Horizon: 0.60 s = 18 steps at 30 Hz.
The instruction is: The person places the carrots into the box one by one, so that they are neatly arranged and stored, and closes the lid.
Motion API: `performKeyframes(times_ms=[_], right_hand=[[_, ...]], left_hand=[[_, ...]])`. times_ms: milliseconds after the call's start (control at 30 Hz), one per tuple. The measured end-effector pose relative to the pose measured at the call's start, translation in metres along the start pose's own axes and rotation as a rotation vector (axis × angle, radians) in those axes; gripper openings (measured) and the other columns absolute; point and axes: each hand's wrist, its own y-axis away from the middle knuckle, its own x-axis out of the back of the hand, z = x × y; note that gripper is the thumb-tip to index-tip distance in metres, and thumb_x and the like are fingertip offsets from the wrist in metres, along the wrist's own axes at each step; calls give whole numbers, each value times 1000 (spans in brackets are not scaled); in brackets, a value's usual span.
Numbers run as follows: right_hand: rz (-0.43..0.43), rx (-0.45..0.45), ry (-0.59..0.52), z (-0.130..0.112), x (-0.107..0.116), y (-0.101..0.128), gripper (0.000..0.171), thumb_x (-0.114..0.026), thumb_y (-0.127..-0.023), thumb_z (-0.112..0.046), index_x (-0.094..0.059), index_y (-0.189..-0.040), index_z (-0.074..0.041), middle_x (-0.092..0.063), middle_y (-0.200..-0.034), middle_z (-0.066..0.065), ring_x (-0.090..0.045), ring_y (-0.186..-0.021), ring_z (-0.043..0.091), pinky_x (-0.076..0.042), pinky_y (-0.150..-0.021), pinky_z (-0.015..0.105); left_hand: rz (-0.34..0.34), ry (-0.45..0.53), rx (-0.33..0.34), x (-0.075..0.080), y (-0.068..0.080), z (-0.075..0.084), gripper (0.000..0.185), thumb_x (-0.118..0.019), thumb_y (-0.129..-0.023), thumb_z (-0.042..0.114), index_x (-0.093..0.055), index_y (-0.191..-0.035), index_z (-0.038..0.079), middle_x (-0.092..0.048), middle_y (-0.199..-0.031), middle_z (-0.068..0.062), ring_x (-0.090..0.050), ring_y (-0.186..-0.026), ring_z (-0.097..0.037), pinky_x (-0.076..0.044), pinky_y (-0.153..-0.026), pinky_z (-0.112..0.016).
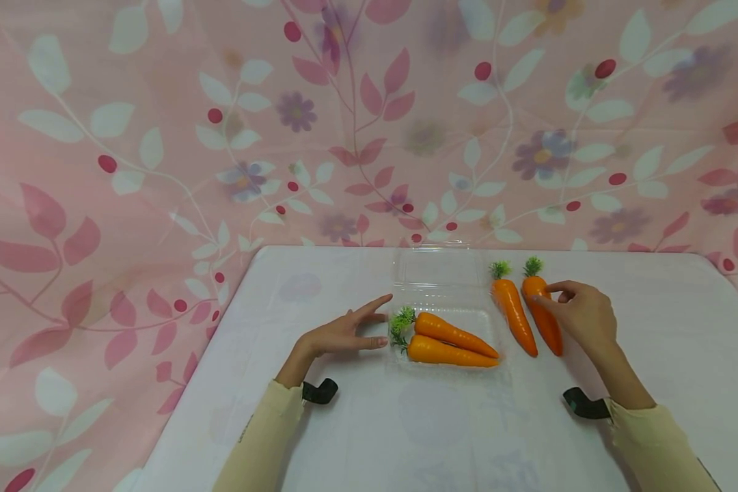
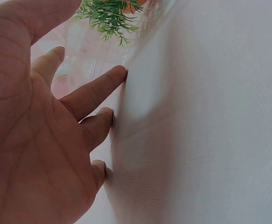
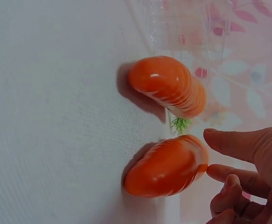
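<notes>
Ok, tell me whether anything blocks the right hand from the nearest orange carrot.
Nothing visible: the right hand already touches the rightmost orange plastic carrot lying on the white table.

Two orange carrots lie side by side on the white worktop [image 1: 357,437], green tops pointing away. The right hand [image 1: 581,313] touches the outer carrot [image 1: 542,314] near its top with its fingers [image 3: 229,142]. The inner carrot [image 1: 514,309] lies just beside it. The clear box [image 1: 445,277] is open, with two more carrots [image 1: 449,342] lying flat inside. The left hand [image 1: 344,333] rests flat beside the box.
</notes>
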Motion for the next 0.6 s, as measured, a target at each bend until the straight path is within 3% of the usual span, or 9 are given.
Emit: performKeyframes(times_ms=[600], right_hand=[[-59,-30,5,6,2,-5,56,-72,-87,-45,-67,-113,5,-57,-78,11,-48,-60,24,-37,-46,30]], left_hand=[[5,5,6,-1,0,-1,88,-67,-92,46,-11,-159,36,-41,-152,6,-35,-139,-6,13,-113,-58]])
